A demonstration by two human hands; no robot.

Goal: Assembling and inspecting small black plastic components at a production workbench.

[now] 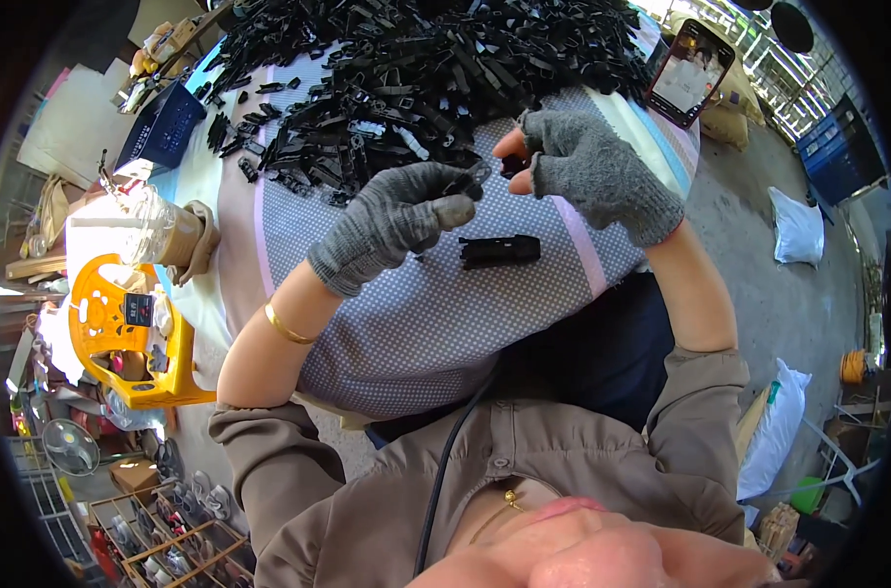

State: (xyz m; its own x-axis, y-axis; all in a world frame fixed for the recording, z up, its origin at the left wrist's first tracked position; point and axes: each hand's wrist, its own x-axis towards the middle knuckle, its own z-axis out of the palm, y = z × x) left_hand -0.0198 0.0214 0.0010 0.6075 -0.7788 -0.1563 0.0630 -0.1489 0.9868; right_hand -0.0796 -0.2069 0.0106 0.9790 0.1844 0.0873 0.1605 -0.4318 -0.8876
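Both my hands wear grey fingerless gloves and are raised over a cloth-covered table [386, 338]. My left hand [391, 216] is closed, pinching a small black plastic piece [472, 176] between thumb and fingers. Just right of it, my right hand [597, 171] grips another small black part [512, 165] with its fingertips. A slight gap separates the two parts. Below them, a longer black plastic piece [501, 252] lies alone on the dotted cloth. Beyond my hands spreads a large heap of black plastic pieces [406, 78], some shaped like clips or strips.
A phone [690, 73] stands at the table's far right. At the far left sits a dark blue basket [161, 127], with a yellow plastic chair [122, 323] nearer. White sacks [796, 225] lie on the floor to the right, below a blue crate [837, 147].
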